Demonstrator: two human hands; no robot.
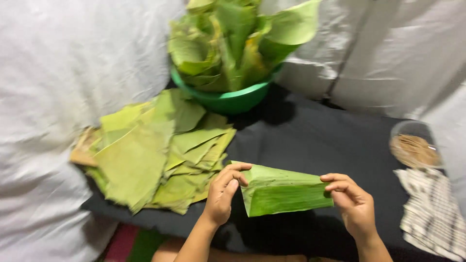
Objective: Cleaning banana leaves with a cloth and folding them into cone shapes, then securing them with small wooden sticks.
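A loose pile of flat banana leaf pieces [155, 155] lies at nine o'clock on the black cloth [310, 136]. At twelve o'clock a green bowl [228, 99] holds more leaves. Near six o'clock the left hand [224, 194] pinches the left end of a folded banana leaf [281, 191], the right hand [352, 201] its right end. At three o'clock stands a glass container of brown sticks [415, 148] above a striped cloth [432, 213].
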